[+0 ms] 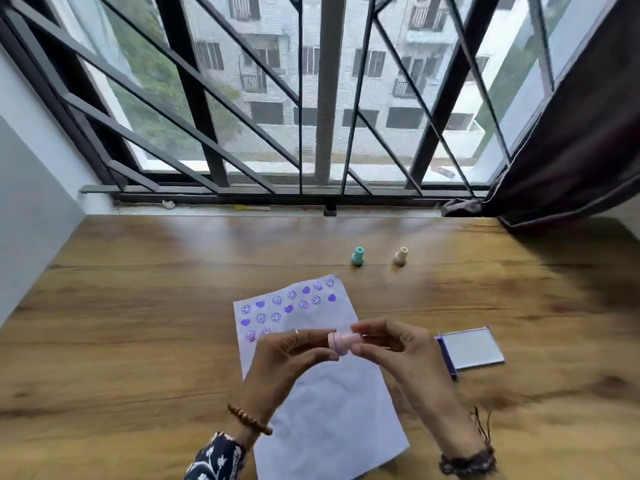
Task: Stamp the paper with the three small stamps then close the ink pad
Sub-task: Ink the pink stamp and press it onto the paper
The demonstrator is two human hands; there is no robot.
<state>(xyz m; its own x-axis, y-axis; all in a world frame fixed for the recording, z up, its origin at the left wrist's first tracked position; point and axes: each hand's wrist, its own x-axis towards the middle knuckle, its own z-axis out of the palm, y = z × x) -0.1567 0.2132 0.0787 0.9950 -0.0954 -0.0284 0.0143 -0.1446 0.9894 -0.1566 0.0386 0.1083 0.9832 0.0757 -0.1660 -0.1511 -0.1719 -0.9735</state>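
Holding the pink stamp [343, 342] between both hands, I have it lifted above the middle of the paper [322, 403], lying sideways with its wider ringed end toward the left. My left hand [287, 355] pinches that ringed end with fingertips and thumb, and my right hand [391, 344] grips the narrower end the same way, so both are closed on the stamp.

Below them the paper lies on the wooden table [138, 323], slightly turned, with its far part covered in purple prints [287, 303] of smiley faces and hearts in rough rows; the near part is blank and a little creased.

Farther back and to the right, the teal stamp [357, 256] and the cream stamp [400, 255] stand upright on the table, near each other but apart, well clear of the paper.

Just to the right of my right hand sits the ink pad [469, 351], its lid open; my hand hides its left part.

A beaded bracelet [249, 419] circles my left wrist, and a dark thread band [467, 460] my right.
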